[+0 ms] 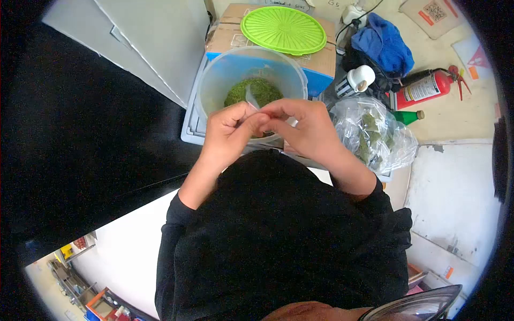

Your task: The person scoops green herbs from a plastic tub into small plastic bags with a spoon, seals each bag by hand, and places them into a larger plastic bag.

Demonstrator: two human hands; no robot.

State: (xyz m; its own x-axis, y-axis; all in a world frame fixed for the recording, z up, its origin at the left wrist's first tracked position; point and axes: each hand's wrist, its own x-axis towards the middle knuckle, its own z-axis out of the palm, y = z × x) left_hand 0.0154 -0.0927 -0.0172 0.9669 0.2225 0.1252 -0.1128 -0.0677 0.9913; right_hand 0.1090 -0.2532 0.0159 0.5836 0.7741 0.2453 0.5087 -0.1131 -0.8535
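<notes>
**Left hand meets right hand above tub**

The left fingers pinch a translucent piece, showing just beyond their tips; the right fingers curl against them — I cannot tell whether they grip it too. Below the fingers, green flakes lie in the tub. To the fingers' right sits a clear bag with green contents; farther off, beyond the tub, a green lid rests on a cardboard box.

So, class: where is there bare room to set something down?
The black surface, bordered by the grey panel and grey tray, looks bare, perhaps not level. The green lid on the cardboard box bears nothing. Right of the tub is crowded: plastic bag, white container, green bottle. Left hand and right hand crowd the tub's near side.
</notes>
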